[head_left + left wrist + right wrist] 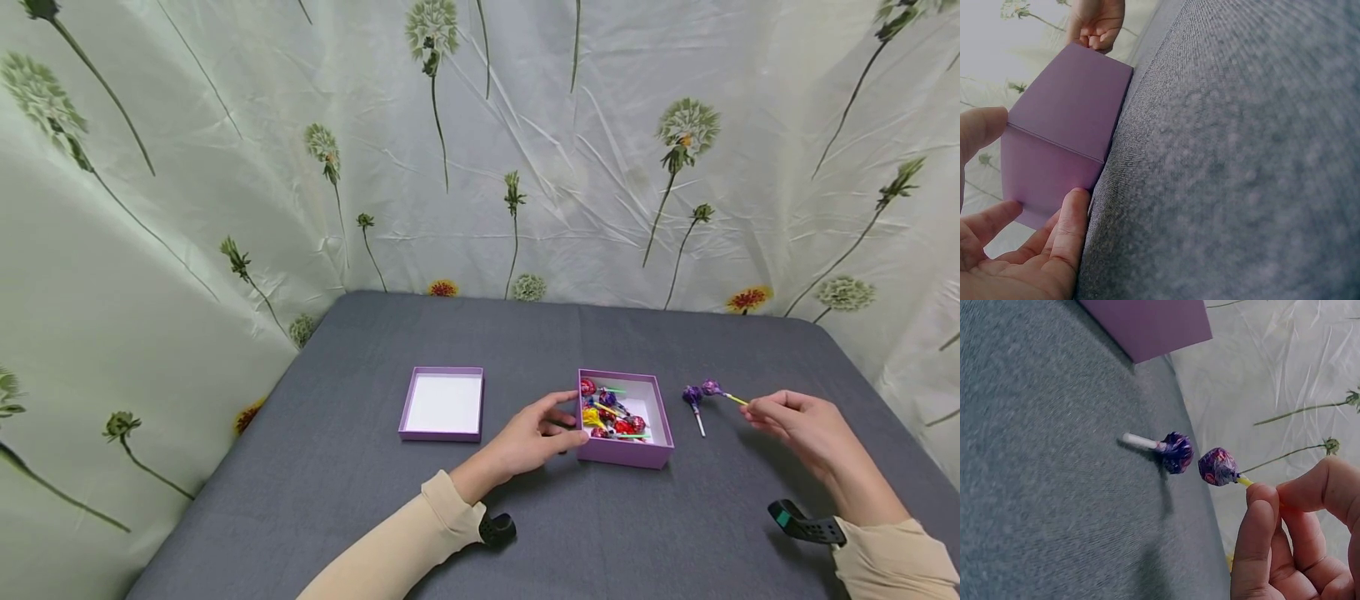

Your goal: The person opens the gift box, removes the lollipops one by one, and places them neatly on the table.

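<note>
A purple open-topped box (626, 452) on the table holds several wrapped lollipops (615, 417) in red, yellow and purple. My left hand (528, 437) touches its left side, thumb at the front corner and fingers spread along the wall. In the left wrist view the fingertips rest against the purple box (1072, 106). To the right of the box, my right hand (806, 429) pinches the yellow stick of a purple-wrapped lollipop (1217, 467). A second purple lollipop (1177, 453) with a white stick lies on the cloth beside it.
The purple box lid (441, 435), white inside, lies to the left of the box with its inside facing up. Dark grey cloth (300, 500) covers the table. Behind it hangs a pale curtain (540, 150) printed with flowers.
</note>
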A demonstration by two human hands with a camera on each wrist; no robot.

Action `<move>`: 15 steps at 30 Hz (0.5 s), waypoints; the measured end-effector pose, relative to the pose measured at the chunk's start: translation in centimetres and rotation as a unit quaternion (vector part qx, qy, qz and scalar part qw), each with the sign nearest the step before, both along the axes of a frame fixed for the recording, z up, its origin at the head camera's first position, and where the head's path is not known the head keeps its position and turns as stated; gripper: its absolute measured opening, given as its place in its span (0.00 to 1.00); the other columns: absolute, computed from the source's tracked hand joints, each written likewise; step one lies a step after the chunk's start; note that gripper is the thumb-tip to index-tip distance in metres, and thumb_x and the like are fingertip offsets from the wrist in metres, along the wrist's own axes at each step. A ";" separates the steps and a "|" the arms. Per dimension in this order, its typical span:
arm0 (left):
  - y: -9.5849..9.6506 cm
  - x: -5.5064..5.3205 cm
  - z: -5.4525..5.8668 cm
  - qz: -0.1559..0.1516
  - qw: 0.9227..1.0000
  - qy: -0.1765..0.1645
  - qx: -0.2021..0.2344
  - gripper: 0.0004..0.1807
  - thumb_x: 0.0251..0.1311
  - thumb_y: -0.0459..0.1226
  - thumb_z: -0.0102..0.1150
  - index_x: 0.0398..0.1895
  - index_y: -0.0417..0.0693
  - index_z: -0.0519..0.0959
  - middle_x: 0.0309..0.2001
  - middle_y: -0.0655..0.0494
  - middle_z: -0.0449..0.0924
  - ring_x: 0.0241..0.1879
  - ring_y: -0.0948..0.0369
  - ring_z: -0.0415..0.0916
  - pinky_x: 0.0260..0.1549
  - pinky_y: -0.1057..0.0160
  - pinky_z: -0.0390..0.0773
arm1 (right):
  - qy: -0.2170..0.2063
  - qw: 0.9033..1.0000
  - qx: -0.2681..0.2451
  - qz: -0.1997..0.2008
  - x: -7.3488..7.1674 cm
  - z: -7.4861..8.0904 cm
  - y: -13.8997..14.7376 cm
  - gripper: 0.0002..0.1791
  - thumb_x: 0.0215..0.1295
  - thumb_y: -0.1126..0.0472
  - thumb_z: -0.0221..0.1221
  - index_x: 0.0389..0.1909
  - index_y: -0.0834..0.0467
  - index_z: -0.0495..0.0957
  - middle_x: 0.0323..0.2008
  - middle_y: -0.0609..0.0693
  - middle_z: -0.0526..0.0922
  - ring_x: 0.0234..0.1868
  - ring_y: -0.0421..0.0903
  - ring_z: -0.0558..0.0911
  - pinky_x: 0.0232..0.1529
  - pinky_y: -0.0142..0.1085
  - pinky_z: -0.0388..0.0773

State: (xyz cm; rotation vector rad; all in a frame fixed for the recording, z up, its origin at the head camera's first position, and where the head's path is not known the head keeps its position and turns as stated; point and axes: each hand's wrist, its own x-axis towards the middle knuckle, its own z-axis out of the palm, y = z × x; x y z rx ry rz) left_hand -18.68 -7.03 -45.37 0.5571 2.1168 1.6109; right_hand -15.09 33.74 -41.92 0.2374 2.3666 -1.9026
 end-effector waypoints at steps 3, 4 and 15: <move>0.0 0.0 0.0 0.001 1.000 -0.001 0.000 0.35 0.71 0.45 0.70 0.79 0.64 0.70 0.61 0.53 0.83 0.52 0.63 0.83 0.45 0.62 0.78 | -0.010 1.000 0.004 -0.011 0.1 -0.2 0.2 0.17 0.79 0.67 0.56 0.29 0.54 0.86 0.30 0.37 0.90 0.35 0.31 0.88 0.39 0.26 0.84; 0.0 0.0 0.0 0.002 1.000 -0.001 0.000 0.35 0.71 0.45 0.70 0.79 0.64 0.70 0.61 0.53 0.83 0.52 0.63 0.83 0.45 0.62 0.78 | -0.012 1.000 0.006 -0.013 0.1 -0.3 0.2 0.17 0.79 0.67 0.56 0.29 0.53 0.86 0.30 0.37 0.90 0.35 0.31 0.88 0.39 0.26 0.84; 0.1 0.2 0.3 0.006 1.000 -0.006 0.001 0.34 0.72 0.45 0.70 0.79 0.65 0.70 0.62 0.50 0.83 0.52 0.61 0.82 0.44 0.63 0.78 | -0.001 1.000 -0.006 -0.027 0.4 -0.8 0.1 0.18 0.79 0.68 0.57 0.28 0.53 0.87 0.28 0.35 0.89 0.34 0.31 0.87 0.38 0.26 0.84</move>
